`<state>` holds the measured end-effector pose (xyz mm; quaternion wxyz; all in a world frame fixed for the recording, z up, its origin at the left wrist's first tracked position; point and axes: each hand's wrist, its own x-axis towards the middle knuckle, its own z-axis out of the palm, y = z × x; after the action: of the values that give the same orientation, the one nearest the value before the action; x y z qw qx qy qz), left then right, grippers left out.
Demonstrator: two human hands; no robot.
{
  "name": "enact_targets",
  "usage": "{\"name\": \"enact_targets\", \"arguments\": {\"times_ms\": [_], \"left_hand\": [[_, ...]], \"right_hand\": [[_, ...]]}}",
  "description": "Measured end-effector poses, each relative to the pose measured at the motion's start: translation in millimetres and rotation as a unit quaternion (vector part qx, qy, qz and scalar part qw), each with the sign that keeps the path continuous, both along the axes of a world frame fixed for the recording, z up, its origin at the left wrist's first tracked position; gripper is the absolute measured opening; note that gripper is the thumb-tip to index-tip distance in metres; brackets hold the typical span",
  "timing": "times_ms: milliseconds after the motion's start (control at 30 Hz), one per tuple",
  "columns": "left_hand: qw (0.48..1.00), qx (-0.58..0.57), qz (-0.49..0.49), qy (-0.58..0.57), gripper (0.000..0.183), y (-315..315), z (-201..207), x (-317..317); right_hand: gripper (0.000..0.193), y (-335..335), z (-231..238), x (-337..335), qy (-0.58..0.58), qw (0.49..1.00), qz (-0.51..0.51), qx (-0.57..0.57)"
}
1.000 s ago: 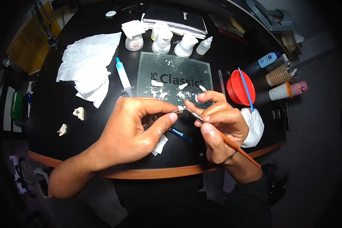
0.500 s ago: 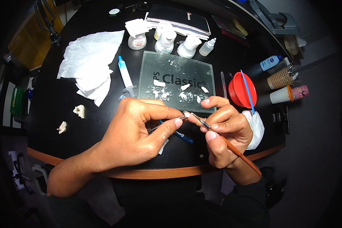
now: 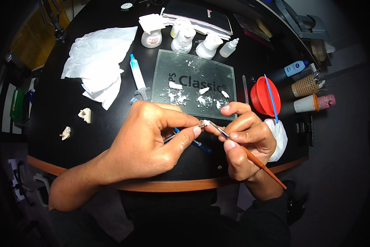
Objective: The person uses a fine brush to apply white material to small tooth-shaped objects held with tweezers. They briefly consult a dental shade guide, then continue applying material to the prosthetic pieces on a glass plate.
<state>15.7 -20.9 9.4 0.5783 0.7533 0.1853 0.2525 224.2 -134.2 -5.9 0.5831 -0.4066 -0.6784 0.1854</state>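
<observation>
Between the thumb and forefinger of my left hand (image 3: 152, 144) is pinched a slim metal instrument (image 3: 201, 125), perhaps tweezers; most of it is hidden by the fingers. At its tip sits a tiny white tooth-shaped piece (image 3: 206, 122). My right hand (image 3: 252, 142) grips a fine brush (image 3: 262, 166) with a reddish-brown handle, its tip touching or very near the white piece. Just beyond the hands lies a glass slab (image 3: 193, 68) bearing several small heaps of white paste (image 3: 175, 85). Partly under my left hand is a dark blue pen-like object (image 3: 201, 147).
White bottles (image 3: 183, 41) stand behind the slab. Left of it are a syringe (image 3: 137, 76), crumpled white tissue (image 3: 98, 61) and two cast pieces (image 3: 85, 115). To the right, a blue stick (image 3: 271, 96) rests across a red bowl (image 3: 261, 96), near a white cloth (image 3: 280, 140).
The whole view has shifted slightly. Both hands keep their grips, and the brush tip stays close to the white piece.
</observation>
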Motion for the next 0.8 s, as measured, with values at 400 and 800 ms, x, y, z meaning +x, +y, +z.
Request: {"name": "enact_targets", "arguments": {"times_ms": [400, 800], "left_hand": [[1.000, 0.017, -0.001, 0.009, 0.015, 1.1, 0.2, 0.3], [1.000, 0.000, 0.001, 0.014, 0.014, 0.2, 3.0, -0.4]], "right_hand": [[0.013, 1.7, -2.2, -1.6, 0.038, 0.999, -0.018, 0.015], [0.018, 2.2, -0.1, -4.3, 0.023, 0.999, -0.025, 0.028]]}}
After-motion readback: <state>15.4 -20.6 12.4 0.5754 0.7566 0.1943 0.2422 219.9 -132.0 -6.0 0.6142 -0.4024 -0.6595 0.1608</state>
